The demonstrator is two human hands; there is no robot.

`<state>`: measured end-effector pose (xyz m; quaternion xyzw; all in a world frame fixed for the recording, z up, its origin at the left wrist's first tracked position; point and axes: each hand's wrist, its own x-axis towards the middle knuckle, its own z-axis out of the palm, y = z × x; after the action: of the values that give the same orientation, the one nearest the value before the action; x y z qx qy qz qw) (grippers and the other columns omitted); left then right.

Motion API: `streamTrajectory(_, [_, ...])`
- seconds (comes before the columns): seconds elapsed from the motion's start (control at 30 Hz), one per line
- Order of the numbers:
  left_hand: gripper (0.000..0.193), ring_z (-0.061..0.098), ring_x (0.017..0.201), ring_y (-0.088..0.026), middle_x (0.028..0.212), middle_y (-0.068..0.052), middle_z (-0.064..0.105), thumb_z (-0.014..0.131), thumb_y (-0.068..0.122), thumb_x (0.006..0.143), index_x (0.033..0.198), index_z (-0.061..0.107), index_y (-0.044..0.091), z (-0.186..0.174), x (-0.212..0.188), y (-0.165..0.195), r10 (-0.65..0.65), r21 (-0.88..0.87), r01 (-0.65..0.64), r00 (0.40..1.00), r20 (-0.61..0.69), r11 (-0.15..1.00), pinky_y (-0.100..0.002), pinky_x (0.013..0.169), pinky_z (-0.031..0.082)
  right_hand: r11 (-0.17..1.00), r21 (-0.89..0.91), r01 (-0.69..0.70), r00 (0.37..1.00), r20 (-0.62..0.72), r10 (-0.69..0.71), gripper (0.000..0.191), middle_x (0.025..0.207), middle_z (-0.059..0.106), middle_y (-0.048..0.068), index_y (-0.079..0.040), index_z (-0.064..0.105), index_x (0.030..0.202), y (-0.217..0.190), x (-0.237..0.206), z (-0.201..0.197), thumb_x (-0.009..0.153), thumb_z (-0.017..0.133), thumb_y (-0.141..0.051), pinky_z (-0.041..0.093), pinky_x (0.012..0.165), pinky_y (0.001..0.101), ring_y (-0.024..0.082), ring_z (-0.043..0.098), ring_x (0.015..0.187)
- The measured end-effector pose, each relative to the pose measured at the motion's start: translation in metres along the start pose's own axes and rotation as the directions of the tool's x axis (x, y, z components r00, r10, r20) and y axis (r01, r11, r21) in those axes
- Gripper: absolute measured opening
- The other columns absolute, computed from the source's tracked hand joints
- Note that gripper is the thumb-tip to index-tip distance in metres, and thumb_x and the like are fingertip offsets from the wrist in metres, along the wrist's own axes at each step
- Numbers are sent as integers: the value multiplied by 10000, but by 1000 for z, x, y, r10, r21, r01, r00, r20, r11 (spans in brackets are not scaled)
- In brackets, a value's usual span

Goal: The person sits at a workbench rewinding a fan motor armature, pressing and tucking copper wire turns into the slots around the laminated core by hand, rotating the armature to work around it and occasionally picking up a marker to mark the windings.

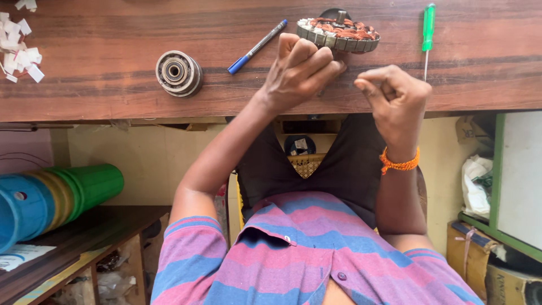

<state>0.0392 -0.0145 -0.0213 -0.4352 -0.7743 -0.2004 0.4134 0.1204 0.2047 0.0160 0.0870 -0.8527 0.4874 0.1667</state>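
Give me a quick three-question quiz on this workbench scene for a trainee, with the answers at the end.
1. Multiple choice: which thing lies closest to the left hand?
A) the round metal hub
B) the copper-wound stator
C) the white paper scraps
2. True or false: in the head view, the green screwdriver lies to the left of the blue pen.
3. Fill in the blank: the right hand has a thread band at its wrist, coloured ____.

Key: 1 B; 2 false, since it lies to the right, beyond the stator; 3 orange.
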Motion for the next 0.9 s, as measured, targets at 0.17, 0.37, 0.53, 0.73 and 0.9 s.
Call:
streamTrajectory(0.17, [209, 432, 846, -174, 820, 51, 508, 848, 196, 864, 839, 643, 166, 1, 9, 22, -372, -143, 351, 913, -166, 925, -380, 812, 314, 971, -84, 225, 974, 12, -225, 90, 704, 490, -38, 2, 758, 1004, -6, 38, 7, 1027, 845, 6, 284, 564, 256, 39, 385, 609])
streamTrajectory(0.37, [236, 434, 843, -185, 782, 32, 487, 813, 144, 828, 784, 581, 145, 0, 14, 39, -622, -238, 578, 754, -212, 781, -378, 824, 319, 949, -125, 290, 955, 99, -279, 68, 676, 461, -6, 15, 767, 994, -11, 77, 21, 1014, 831, 19, 295, 570, 274, 57, 390, 617])
streamTrajectory(0.53, [236, 441, 882, -195, 869, 13, 518, 815, 175, 839, 837, 582, 136, 8, 10, 42, -581, -125, 569, 775, -247, 813, -391, 831, 324, 963, -97, 250, 955, 188, -229, 38, 625, 479, -1, 22, 764, 969, -21, 91, 18, 979, 800, 27, 310, 548, 275, 49, 394, 566])
streamTrajectory(0.73, [253, 490, 1140, -202, 1213, 20, 552, 791, 152, 889, 1086, 638, 192, 7, 5, 32, -382, 27, 391, 911, -157, 920, -407, 965, 353, 977, -56, 205, 945, 273, -183, 22, 704, 577, -10, 18, 766, 1007, -12, 114, 20, 1009, 777, -1, 380, 545, 255, 29, 499, 625])
streamTrajectory(0.9, [554, 475, 1278, -257, 1383, -36, 521, 815, 306, 894, 1377, 581, 167, -16, 17, -7, -331, -252, 336, 942, 63, 908, -435, 1097, 398, 947, -137, 290, 949, 164, -267, 44, 725, 579, 8, 25, 762, 1002, 1, 107, 14, 960, 773, 21, 378, 569, 267, 49, 483, 641])
